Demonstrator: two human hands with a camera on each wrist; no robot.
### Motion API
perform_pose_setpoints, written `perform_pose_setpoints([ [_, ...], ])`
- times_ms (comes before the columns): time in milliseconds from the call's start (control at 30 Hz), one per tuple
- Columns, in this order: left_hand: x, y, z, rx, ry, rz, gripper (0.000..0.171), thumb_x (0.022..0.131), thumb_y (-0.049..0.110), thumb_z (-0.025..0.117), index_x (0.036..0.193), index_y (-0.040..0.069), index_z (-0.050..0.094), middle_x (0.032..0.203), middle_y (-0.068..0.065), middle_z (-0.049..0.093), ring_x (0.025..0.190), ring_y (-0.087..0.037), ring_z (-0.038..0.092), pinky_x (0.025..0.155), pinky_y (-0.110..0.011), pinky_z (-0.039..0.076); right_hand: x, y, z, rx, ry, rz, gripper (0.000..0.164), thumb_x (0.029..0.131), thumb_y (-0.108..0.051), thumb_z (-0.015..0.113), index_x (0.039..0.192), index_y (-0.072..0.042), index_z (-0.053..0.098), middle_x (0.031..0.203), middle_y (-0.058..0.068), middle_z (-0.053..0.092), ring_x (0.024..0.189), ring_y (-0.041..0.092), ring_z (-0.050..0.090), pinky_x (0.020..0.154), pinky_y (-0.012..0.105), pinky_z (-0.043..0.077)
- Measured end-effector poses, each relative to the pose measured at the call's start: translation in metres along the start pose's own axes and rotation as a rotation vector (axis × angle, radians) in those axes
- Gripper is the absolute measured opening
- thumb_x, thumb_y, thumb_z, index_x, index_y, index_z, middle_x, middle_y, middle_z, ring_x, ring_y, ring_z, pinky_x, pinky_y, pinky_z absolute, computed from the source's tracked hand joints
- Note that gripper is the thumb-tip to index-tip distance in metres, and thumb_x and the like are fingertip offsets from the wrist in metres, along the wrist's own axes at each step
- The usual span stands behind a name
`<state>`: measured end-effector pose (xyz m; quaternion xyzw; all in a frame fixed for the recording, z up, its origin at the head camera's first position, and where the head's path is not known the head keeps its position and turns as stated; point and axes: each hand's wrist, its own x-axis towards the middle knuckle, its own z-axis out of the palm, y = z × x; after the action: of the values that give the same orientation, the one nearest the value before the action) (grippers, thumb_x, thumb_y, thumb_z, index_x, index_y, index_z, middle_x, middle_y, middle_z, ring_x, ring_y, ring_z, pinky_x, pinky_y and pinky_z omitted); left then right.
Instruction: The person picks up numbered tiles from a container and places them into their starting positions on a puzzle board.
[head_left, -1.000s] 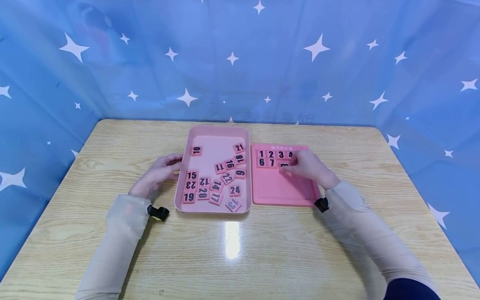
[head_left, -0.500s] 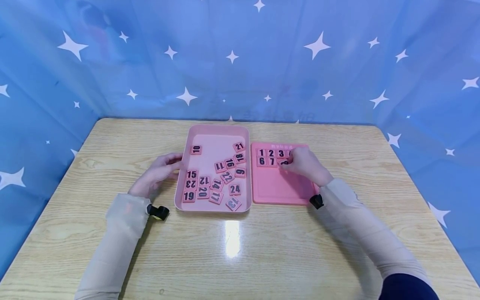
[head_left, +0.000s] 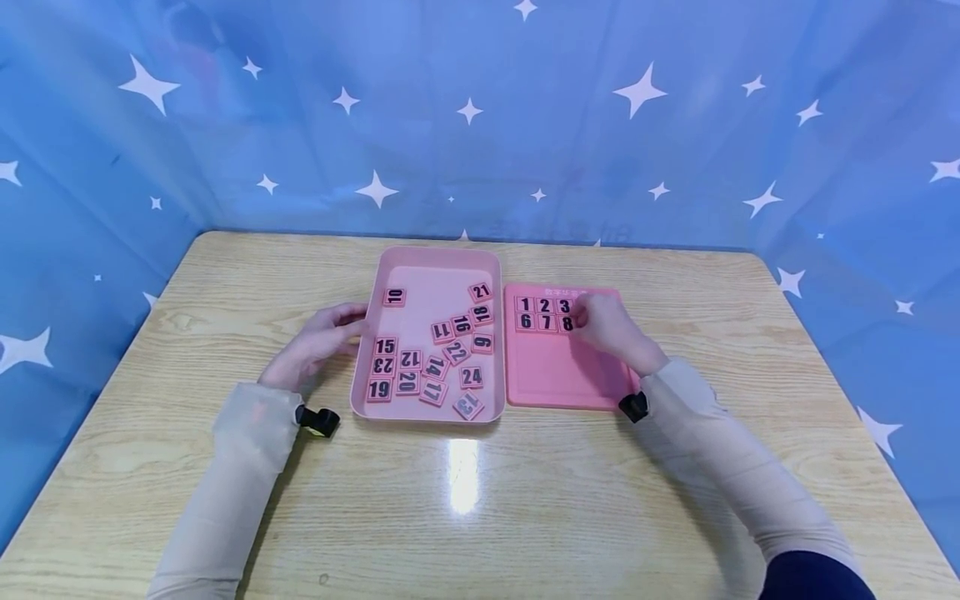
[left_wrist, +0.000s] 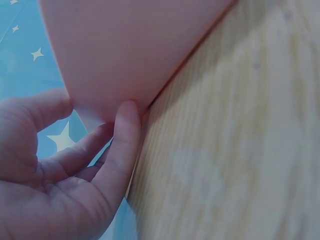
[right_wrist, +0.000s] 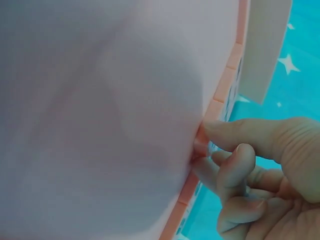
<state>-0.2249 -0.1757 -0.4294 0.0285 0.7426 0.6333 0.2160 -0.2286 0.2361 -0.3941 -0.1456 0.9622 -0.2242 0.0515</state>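
My left hand (head_left: 321,340) rests against the left side of a pale pink tray (head_left: 427,279) that holds loose number tiles. In the left wrist view its fingertips (left_wrist: 127,112) touch the tray's outer wall (left_wrist: 135,50). Over a flat pink board (head_left: 551,375), my right hand (head_left: 609,332) pinches the right edge of the number 8 tile (head_left: 566,324), which lies level beside the 7 tile (head_left: 546,322). In the right wrist view the thumb (right_wrist: 225,134) and fingers close around a tile in the row. The 4 is hidden behind the right hand.
In the tray, tiles such as 10 (head_left: 394,297), 21 (head_left: 480,291) and 9 (head_left: 482,343) lie at various angles. Tiles 1 (head_left: 526,305), 2 and 3 line the board's top row. A blue star-patterned curtain (head_left: 420,108) borders the wooden table (head_left: 375,508).
The 8 tile, earlier askew and partly covered, now sits straight in line with 6 and 7. The right hand has shifted slightly left; the left hand has stayed in place.
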Motion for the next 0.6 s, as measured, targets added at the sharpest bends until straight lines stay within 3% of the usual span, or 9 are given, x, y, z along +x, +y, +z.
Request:
perform_pose_setpoints([
  [200,0.000,0.001,0.000,-0.006,0.001,-0.004,0.051,0.097,0.009,0.049,0.142,-0.007,0.030,0.140,-0.026,0.036,0.109,-0.027,0.051,0.079,-0.028,0.055,0.002,0.003,0.001,0.053,0.048,0.006,0.021,0.066,0.007,0.075,0.083,0.008,0.062,0.080,0.021,0.065,0.075,0.032,0.063,0.069,0.039,0.056],
  [333,-0.002,0.001,0.000,0.002,0.006,-0.006,0.051,0.097,0.010,0.049,0.142,-0.006,0.031,0.140,-0.025,0.037,0.106,-0.023,0.052,0.079,-0.026,0.054,0.002,0.004,-0.001,0.049,0.029,0.002,0.021,0.067,0.005,0.077,0.082,0.006,0.062,0.079,0.019,0.065,0.074,0.030,0.063,0.068,0.038,0.056],
  [600,0.000,0.000,-0.001,0.006,0.002,-0.008,0.052,0.097,0.011,0.050,0.142,-0.005,0.031,0.140,-0.024,0.038,0.108,-0.024,0.052,0.082,-0.026,0.053,0.008,-0.018,-0.018,0.093,0.024,0.039,0.024,0.076,-0.003,0.073,0.094,0.006,0.060,0.086,0.018,0.064,0.078,0.029,0.059,0.071,0.039,0.051],
])
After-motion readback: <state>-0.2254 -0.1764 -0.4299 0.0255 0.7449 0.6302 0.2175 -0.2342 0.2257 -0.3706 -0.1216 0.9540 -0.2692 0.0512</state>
